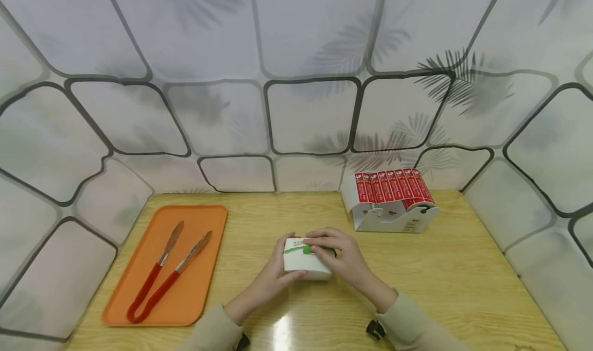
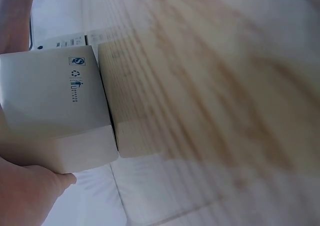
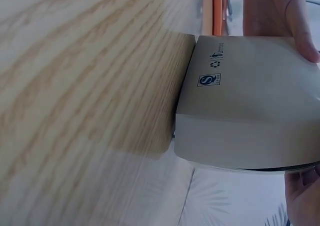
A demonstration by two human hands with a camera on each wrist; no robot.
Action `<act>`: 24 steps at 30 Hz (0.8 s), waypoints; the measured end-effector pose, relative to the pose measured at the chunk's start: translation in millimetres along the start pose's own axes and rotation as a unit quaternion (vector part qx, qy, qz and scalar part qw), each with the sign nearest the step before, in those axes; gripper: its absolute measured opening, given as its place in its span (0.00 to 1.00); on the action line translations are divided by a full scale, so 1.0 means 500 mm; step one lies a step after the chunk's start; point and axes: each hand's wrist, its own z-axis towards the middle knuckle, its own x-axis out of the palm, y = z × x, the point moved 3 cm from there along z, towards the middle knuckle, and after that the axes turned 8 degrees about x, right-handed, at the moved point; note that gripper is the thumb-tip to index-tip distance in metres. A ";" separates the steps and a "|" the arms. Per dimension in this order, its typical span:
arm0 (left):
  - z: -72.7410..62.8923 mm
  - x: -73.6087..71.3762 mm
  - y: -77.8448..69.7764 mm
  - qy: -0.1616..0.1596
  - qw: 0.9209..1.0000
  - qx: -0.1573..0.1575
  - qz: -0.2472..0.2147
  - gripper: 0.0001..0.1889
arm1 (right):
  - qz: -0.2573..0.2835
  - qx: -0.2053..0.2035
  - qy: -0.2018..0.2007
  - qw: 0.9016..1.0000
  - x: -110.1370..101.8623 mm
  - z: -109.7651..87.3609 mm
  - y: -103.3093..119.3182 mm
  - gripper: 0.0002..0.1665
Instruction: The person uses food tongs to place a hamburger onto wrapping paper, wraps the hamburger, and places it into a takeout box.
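Observation:
A small white carton (image 1: 303, 262) with a green stripe and green mark on top stands on the wooden table in front of me. My left hand (image 1: 273, 271) grips its left side, thumb along the front and fingertips at the back. Bent fingers of my right hand (image 1: 345, 256) hold the carton's top at the right. Blue printed symbols show on the carton's near face (image 3: 250, 81) in the right wrist view, with a narrow dark slit along the top edge at its right end. In the left wrist view, the left thumb lies against the carton (image 2: 55, 93).
To the left, an orange tray (image 1: 194, 299) carries metal tongs (image 1: 155, 286) with red handles. A white holder (image 1: 389, 220) at the back right contains several red-and-white boxes (image 1: 391, 186) in a row. Patterned pale walls (image 1: 306, 117) enclose the table (image 1: 463, 289) at the back and sides.

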 end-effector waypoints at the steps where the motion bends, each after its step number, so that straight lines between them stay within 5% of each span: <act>1: 0.000 0.000 0.000 0.001 1.000 -0.003 -0.002 0.46 | 0.001 0.000 0.000 1.000 0.000 0.000 0.001 0.13; 9: 0.002 0.000 -0.002 -0.005 1.000 -0.013 -0.001 0.46 | 0.010 0.013 0.004 1.000 0.003 -0.002 0.001 0.12; 17: 0.001 0.000 -0.002 -0.006 1.000 -0.005 0.005 0.44 | 0.078 0.146 0.050 0.985 0.002 0.008 -0.014 0.12; 24: 0.000 0.002 -0.005 -0.005 1.000 -0.003 0.010 0.43 | 0.090 0.223 0.076 0.968 0.012 0.015 -0.028 0.13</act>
